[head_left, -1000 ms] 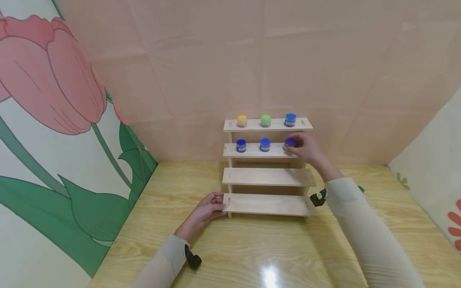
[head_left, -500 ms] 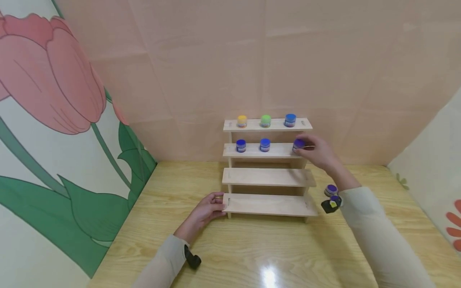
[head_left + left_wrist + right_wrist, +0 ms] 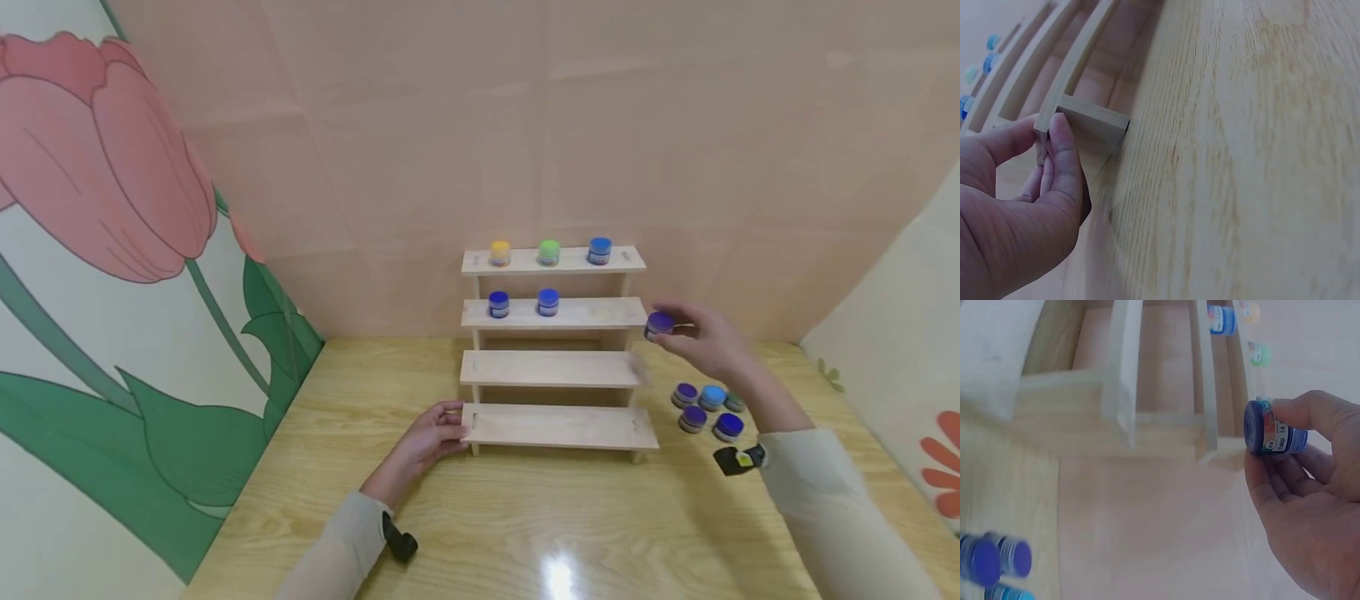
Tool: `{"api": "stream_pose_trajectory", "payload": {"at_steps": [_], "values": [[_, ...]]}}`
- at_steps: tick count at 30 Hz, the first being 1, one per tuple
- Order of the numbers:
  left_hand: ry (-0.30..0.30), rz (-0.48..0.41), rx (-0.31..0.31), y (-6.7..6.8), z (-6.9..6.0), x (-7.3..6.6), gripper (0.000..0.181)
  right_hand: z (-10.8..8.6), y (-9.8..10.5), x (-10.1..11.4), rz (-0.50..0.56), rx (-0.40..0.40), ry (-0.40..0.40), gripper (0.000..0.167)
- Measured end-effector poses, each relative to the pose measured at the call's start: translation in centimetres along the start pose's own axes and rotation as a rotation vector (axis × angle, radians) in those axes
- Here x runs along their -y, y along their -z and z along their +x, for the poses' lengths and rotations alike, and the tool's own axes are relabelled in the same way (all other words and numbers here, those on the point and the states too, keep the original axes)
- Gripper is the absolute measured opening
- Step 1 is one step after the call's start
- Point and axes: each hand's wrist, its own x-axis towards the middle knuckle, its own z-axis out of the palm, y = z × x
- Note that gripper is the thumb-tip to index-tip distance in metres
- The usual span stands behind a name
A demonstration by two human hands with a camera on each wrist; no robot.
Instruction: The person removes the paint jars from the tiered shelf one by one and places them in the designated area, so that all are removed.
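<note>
A four-step wooden rack (image 3: 558, 425) stands on the table. The left hand (image 3: 427, 437) pinches the left end of its lowest shelf; the left wrist view shows thumb and fingers around the board's corner (image 3: 1044, 125). Off the right end of the second shelf from the top, the right hand (image 3: 708, 337) holds a dark purple-lidded jar (image 3: 659, 325) between thumb and fingers; the right wrist view shows this jar (image 3: 1272, 430) tilted on its side. Yellow (image 3: 500, 253), green (image 3: 549, 252) and blue (image 3: 599, 251) jars stand on the top shelf, two blue jars (image 3: 498, 304) on the second.
Several jars with purple, blue and light-blue lids (image 3: 692, 418) stand on the table (image 3: 525, 517) right of the rack, partly beneath the right forearm. A pink cloth backdrop (image 3: 420, 167) rises behind; a tulip-printed panel (image 3: 67, 333) is at left, another printed panel (image 3: 900, 367) at right.
The right hand has moved right and slightly down with the purple-lidded jar, lifting it off the second shelf. More jars on the table have come into view. The left hand stays on the rack.
</note>
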Motion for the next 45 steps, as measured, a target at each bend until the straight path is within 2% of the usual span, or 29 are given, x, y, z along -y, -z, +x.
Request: {"api": "stream_pose_trajectory", "payload": {"at_steps": [8,33,38,45], "values": [[0.007,0.002,-0.004,-0.1,0.2,-0.2,0.054,-2.7,1.1,-2.8,0.025,-0.013,0.055,0.045],[0.013,-0.001,-0.016,0.0,0.1,-0.3,0.054,-9.7,3.5,-12.1,0.095,0.032,0.025,0.047],[0.021,-0.003,-0.019,0.0,0.1,-0.2,0.053,-10.9,3.7,-13.9,0.125,0.037,-0.006,0.047],[0.017,0.0,-0.005,0.0,-0.1,-0.1,0.054,-11.9,3.6,-15.7,0.127,0.053,-0.108,0.05]]}}
